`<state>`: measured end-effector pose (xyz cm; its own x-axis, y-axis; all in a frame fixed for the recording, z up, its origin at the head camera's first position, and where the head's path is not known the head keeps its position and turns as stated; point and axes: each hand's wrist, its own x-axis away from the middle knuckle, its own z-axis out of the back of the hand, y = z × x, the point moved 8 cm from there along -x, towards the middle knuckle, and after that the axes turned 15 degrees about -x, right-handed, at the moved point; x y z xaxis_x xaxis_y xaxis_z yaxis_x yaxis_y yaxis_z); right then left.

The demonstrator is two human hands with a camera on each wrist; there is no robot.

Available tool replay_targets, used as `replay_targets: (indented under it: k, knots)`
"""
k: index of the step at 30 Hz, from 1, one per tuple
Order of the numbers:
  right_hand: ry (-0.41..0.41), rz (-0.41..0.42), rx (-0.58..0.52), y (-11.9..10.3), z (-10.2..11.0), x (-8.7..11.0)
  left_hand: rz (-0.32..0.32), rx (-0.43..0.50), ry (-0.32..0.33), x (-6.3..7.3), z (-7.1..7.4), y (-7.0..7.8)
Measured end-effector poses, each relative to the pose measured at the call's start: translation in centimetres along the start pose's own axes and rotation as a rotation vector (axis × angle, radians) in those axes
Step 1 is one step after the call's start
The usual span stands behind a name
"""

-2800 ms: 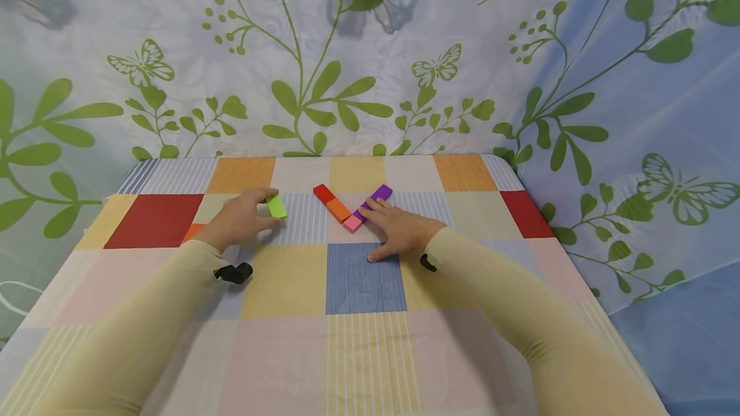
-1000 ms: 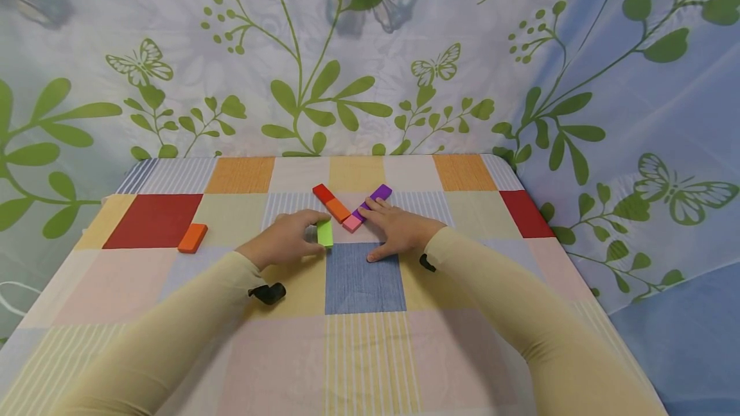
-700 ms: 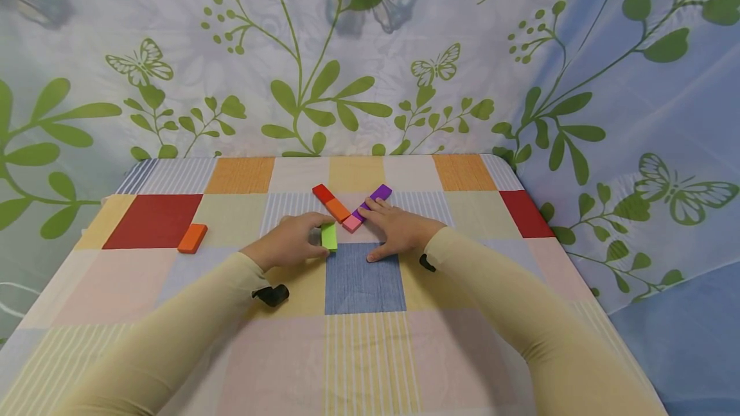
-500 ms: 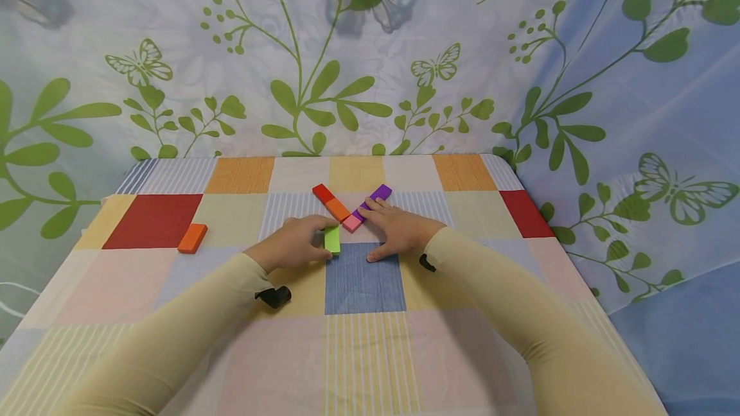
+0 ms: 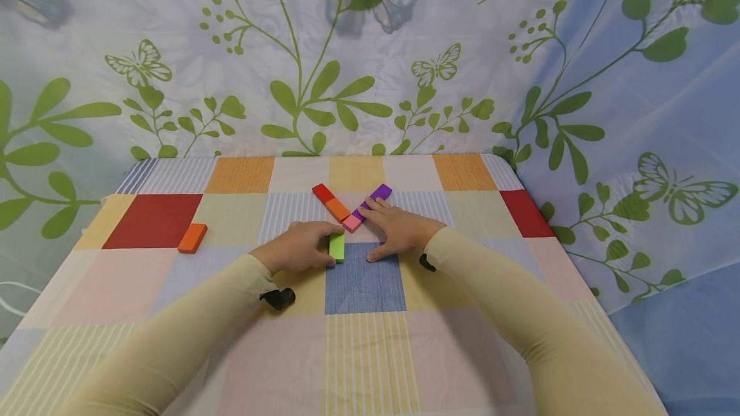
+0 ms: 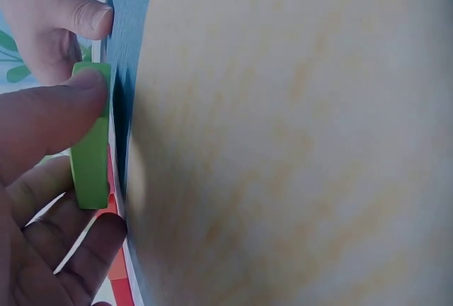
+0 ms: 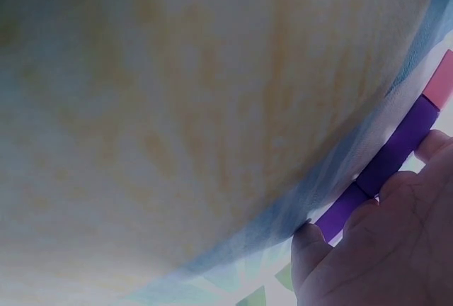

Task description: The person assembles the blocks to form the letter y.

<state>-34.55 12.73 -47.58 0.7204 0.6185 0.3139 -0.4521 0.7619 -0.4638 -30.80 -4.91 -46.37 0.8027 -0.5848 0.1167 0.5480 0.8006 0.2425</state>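
My left hand pinches a lime-green block between thumb and fingers, just below the tip of a V of blocks. In the left wrist view, the thumb presses one end of that green block. The V's left arm is a red block and an orange block. Its right arm runs from a pink block up to purple blocks. Extended fingers of my right hand rest on the purple part, covering some of it. In the right wrist view, two purple blocks show.
A loose orange block lies to the left on the patchwork tablecloth. Behind the table hangs a leaf-and-butterfly curtain, which also runs along the right side.
My left hand has carried the green block rightward and a little nearer to me, uncovering the loose orange block at the left. The right hand and the V have stayed in place.
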Motion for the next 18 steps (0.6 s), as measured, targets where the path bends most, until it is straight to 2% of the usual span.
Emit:
replay_targets:
  k: [13, 18]
  knots:
    - [-0.004, -0.005, 0.005, 0.09, -0.07, -0.11, -0.005, -0.093, -0.015, -0.07, -0.2, 0.53]
    - [-0.005, -0.006, 0.013, 0.11, -0.09, -0.14, 0.008, -0.124, 0.003, 0.06, 0.03, 0.59]
